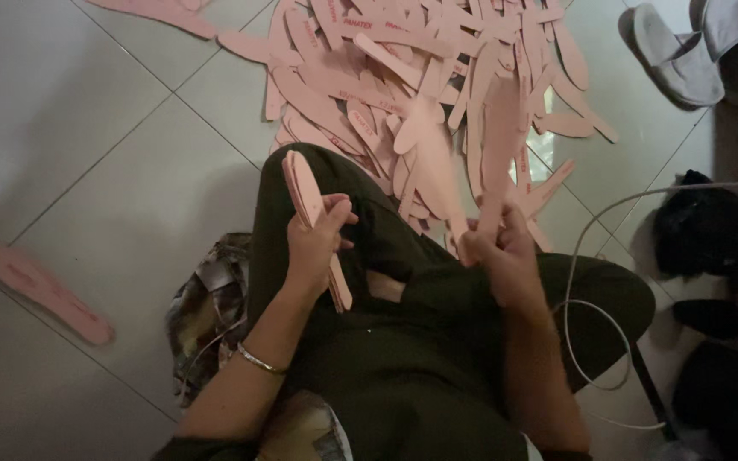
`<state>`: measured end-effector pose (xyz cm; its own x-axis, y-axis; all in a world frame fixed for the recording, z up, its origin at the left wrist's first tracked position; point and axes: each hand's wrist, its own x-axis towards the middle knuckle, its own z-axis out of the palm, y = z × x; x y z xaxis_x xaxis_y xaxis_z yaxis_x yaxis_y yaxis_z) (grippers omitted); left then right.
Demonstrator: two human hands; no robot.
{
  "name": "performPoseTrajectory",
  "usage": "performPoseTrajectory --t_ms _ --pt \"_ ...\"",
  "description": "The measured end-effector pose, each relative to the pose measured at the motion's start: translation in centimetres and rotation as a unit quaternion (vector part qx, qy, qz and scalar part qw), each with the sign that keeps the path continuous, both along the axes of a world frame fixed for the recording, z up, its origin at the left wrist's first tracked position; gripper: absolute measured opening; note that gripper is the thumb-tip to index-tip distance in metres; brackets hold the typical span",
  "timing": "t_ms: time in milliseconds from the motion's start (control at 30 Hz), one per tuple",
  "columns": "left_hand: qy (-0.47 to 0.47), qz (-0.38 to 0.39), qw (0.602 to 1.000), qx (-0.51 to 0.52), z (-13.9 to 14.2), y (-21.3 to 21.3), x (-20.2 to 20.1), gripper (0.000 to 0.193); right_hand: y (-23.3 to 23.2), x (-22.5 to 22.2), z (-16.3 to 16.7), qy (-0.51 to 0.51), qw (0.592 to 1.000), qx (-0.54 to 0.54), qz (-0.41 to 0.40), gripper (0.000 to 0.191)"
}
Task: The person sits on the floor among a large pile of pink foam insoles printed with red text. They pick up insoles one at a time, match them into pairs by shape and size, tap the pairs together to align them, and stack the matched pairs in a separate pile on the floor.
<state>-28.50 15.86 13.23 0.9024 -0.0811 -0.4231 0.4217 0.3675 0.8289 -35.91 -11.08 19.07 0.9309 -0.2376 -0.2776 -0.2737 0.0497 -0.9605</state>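
Pink insoles, a thin stack of them, stand upright in the left hand, closed around it above the lap, while the right hand pinches the near end of another pink insole rising from the heap of insoles on the tiled floor. Judging from this head view, lining the toes up before pressing the piece flat against the stack would keep its edges flush. A lone insole lies well apart at left, and grey slippers sit beyond the heap.

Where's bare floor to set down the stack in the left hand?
Bare tiles lie left of the knee, between the insole pile and the lone insole. Ahead it is crowded with insoles; right holds a cable, dark bags and sandals.
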Motion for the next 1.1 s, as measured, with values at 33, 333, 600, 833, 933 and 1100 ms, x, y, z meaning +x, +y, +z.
performPoseTrajectory --t_ms 33,333,600,833,933,1100 --pt "0.022 -0.014 1.0 -0.011 0.1 0.2 0.1 0.03 -0.4 0.2 0.6 0.021 0.999 -0.001 0.046 0.052" --pt "0.022 -0.32 0.943 -0.085 2.8 1.1 0.0 0.024 -1.3 2.3 2.9 0.075 0.969 -0.08 0.223 0.042" --pt "0.021 -0.362 0.929 -0.073 4.1 0.2 -2.4 0.025 -1.5 2.7 2.8 0.033 0.984 -0.149 0.096 0.033" --pt "0.005 -0.218 0.976 -0.01 3.3 -1.5 -2.8 0.026 -2.8 3.2 2.0 -0.135 0.879 -0.456 -0.036 0.047" --pt "0.042 -0.219 0.975 0.002 3.7 -1.6 -3.2 0.026 -0.8 1.9 1.2 -0.072 0.934 -0.35 0.009 0.038" --pt "-0.023 -0.176 0.983 -0.049 3.9 -2.4 -3.6 0.024 4.3 -0.1 0.6 -0.035 0.986 -0.143 0.074 0.041"
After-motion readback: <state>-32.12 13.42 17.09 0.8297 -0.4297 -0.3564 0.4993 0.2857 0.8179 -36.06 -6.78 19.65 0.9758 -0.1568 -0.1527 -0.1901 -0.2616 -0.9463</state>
